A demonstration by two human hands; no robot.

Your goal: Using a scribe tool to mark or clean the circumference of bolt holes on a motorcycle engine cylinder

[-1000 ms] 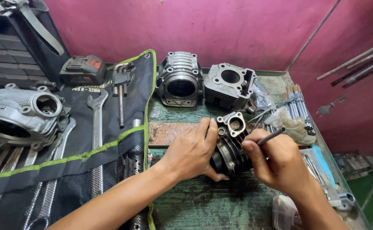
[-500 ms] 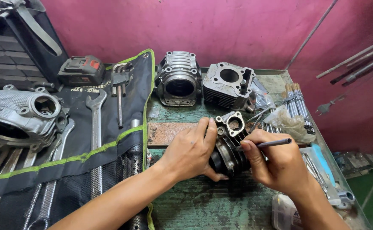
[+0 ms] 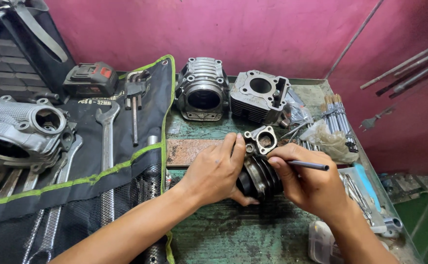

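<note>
Finned engine part (image 3: 263, 177) on green workbench (image 3: 233, 234), front centre. Left hand (image 3: 219, 171) clamps it from left side; right hand (image 3: 307, 183) pinches thin metal rod (image 3: 309, 165) and steadies part. Risk: rod slips, gouges port flange (image 3: 261, 140); part could roll if left grip loosens.

A crumpled clear plastic bag (image 3: 327, 141) lies near the right edge of the green workbench (image 3: 233, 234). A small clear plastic box (image 3: 321, 240) stands at its front right corner.
</note>
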